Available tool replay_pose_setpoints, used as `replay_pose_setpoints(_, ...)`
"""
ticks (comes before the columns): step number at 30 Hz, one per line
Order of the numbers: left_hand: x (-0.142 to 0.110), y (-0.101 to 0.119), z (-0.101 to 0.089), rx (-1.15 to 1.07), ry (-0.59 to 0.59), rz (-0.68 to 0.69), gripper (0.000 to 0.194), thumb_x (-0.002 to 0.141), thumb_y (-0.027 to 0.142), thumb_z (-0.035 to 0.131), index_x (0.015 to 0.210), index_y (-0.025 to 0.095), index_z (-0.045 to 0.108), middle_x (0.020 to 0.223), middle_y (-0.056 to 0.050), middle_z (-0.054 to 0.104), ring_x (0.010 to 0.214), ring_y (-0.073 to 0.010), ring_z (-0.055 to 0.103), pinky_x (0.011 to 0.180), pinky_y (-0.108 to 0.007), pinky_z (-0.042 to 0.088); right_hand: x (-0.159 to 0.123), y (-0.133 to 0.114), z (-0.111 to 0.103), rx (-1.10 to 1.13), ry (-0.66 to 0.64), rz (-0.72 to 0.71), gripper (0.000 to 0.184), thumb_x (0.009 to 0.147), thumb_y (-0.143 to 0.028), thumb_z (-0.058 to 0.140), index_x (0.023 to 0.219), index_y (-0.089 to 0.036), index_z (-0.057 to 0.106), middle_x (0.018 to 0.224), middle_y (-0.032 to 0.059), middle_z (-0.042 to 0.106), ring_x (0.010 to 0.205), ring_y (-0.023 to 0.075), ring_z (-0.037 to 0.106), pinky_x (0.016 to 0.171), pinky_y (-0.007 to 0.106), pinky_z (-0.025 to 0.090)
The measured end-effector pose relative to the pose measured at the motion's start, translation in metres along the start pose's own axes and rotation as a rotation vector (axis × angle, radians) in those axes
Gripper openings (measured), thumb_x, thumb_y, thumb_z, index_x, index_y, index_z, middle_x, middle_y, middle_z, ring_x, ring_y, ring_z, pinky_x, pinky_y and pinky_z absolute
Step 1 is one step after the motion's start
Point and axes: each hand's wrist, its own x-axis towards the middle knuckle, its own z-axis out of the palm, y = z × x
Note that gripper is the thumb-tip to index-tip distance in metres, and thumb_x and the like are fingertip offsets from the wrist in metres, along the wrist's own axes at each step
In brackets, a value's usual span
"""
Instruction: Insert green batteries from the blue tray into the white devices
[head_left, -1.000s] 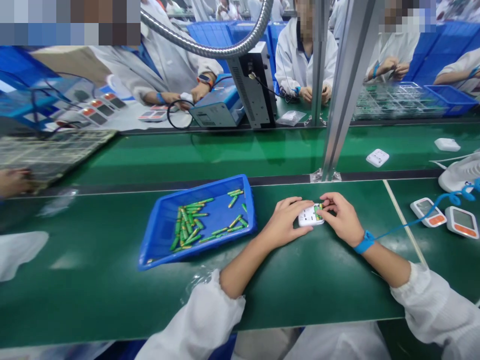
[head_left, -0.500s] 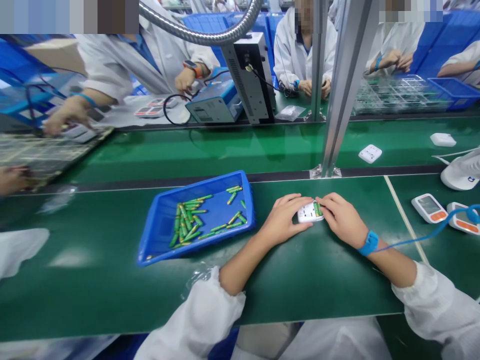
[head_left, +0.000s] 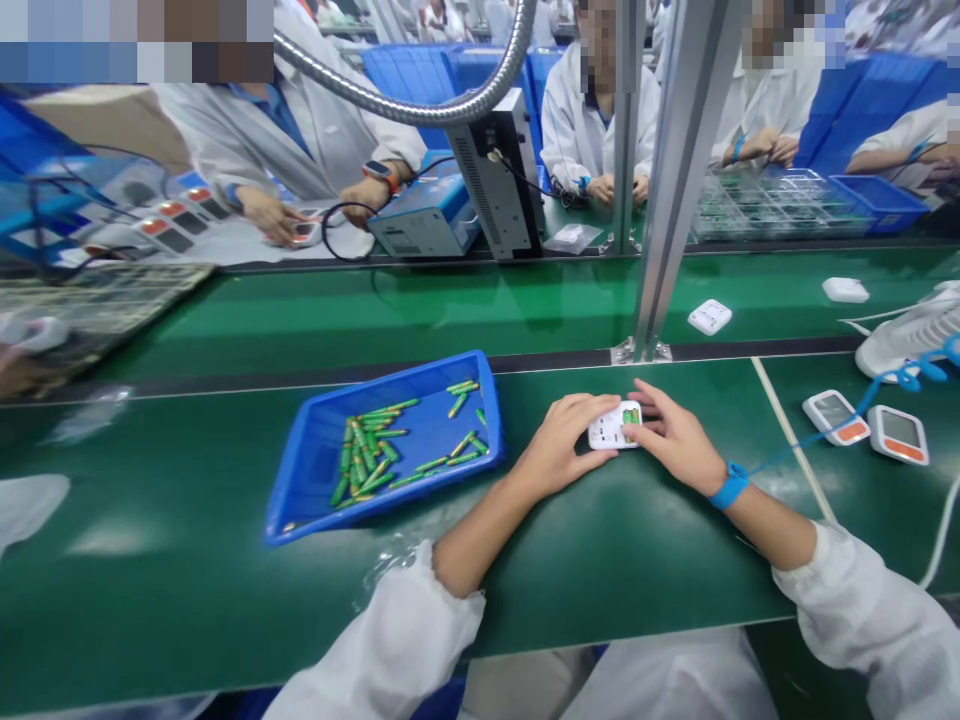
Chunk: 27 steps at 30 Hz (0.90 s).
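My left hand is closed around the left side of a small white device, thumb along its near edge and fingers along the far one. The device lies back side up on the green bench, its battery compartment showing two green batteries. At its right end is my right hand, fingers stretched and apart, with the thumb touching the batteries. A blue wrist strap with a cord circles my right wrist. Left of my hands stands a blue bin holding several loose green batteries.
Two white-and-orange display devices lie on the right, near a white corded scanner-like device. A metal post rises behind my hands. Beyond it, a white device lies on the green conveyor strip. Co-workers sit across.
My right fingers have spread from a pinch at the batteries, and the thumb now rests on them. The view has shifted slightly. A co-worker's hand at the left has moved toward the right.
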Motion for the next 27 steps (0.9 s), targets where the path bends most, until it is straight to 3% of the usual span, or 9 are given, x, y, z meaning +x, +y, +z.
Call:
replay_pose_setpoints(4,0.000,-0.001,0.001,0.005,0.027,0.082,0.059,0.108,0.039,0.073,0.164,0.031,0.056,0.158,-0.012,0.068,0.146,-0.0329,0.060,0.126,-0.057,0.048,0.009,0.001,0.002,0.175,-0.194,0.046,0.046,0.101,-0.042,0.078,0.141,-0.020,0.075,0.122,0.0068,0.084,0.109,0.0243,0.079,0.100,0.039,0.066)
replay_pose_setpoints(7,0.003,-0.002,0.003,0.029,0.050,0.124,0.067,0.108,0.039,0.073,0.170,0.031,0.048,0.163,-0.014,0.064,0.149,-0.0337,0.059,0.127,-0.059,0.048,0.004,-0.005,-0.005,0.140,-0.231,-0.015,0.040,0.106,-0.038,0.068,0.141,-0.019,0.074,0.122,0.0064,0.084,0.113,0.0240,0.079,0.101,0.038,0.064)
replay_pose_setpoints(11,0.006,-0.004,0.005,0.047,0.055,0.096,0.077,0.108,0.041,0.071,0.176,0.030,0.037,0.174,-0.016,0.052,0.158,-0.0347,0.054,0.133,-0.060,0.044,-0.027,-0.004,-0.035,-0.205,-0.032,-0.129,0.049,0.109,-0.033,0.064,0.157,-0.023,0.068,0.134,0.0087,0.083,0.121,0.0265,0.079,0.110,0.044,0.063)
replay_pose_setpoints(14,0.006,-0.008,0.007,0.031,0.084,0.051,0.077,0.109,0.042,0.067,0.177,0.028,0.034,0.175,-0.016,0.051,0.160,-0.0340,0.052,0.132,-0.059,0.046,-0.063,0.014,-0.074,-0.489,0.189,-0.193,0.050,0.110,-0.026,0.056,0.159,-0.027,0.067,0.156,0.0115,0.072,0.146,0.0294,0.068,0.128,0.054,0.053)
replay_pose_setpoints(18,0.007,-0.014,0.013,-0.001,0.087,0.030,0.072,0.109,0.040,0.065,0.175,0.027,0.039,0.171,-0.017,0.055,0.158,-0.0340,0.054,0.129,-0.059,0.050,-0.111,0.046,-0.131,-0.784,0.358,-0.145,0.056,0.103,-0.017,0.052,0.156,-0.023,0.070,0.163,0.0161,0.066,0.161,0.0361,0.053,0.132,0.070,0.044)
replay_pose_setpoints(21,0.008,-0.016,0.017,-0.007,0.088,0.018,0.066,0.110,0.039,0.063,0.172,0.025,0.044,0.167,-0.017,0.058,0.155,-0.0338,0.056,0.131,-0.059,0.048,-0.128,0.056,-0.158,-0.898,0.399,-0.100,0.061,0.095,-0.015,0.055,0.155,-0.020,0.070,0.165,0.0176,0.064,0.166,0.0414,0.046,0.132,0.078,0.039)
replay_pose_setpoints(24,0.007,-0.016,0.018,-0.033,0.080,-0.006,0.063,0.111,0.039,0.061,0.170,0.024,0.045,0.167,-0.016,0.059,0.154,-0.0321,0.058,0.129,-0.057,0.050,-0.103,0.050,-0.162,-0.864,0.415,-0.130,0.056,0.099,-0.020,0.056,0.153,-0.021,0.070,0.162,0.0169,0.067,0.163,0.0391,0.051,0.131,0.074,0.042)
replay_pose_setpoints(27,0.007,-0.017,0.018,-0.050,0.074,-0.024,0.061,0.111,0.039,0.060,0.169,0.024,0.047,0.166,-0.016,0.060,0.152,-0.0310,0.060,0.126,-0.055,0.054,-0.029,0.034,-0.150,-0.781,0.375,-0.133,0.050,0.106,-0.033,0.060,0.153,-0.021,0.069,0.159,0.0185,0.068,0.153,0.0355,0.061,0.128,0.066,0.050)
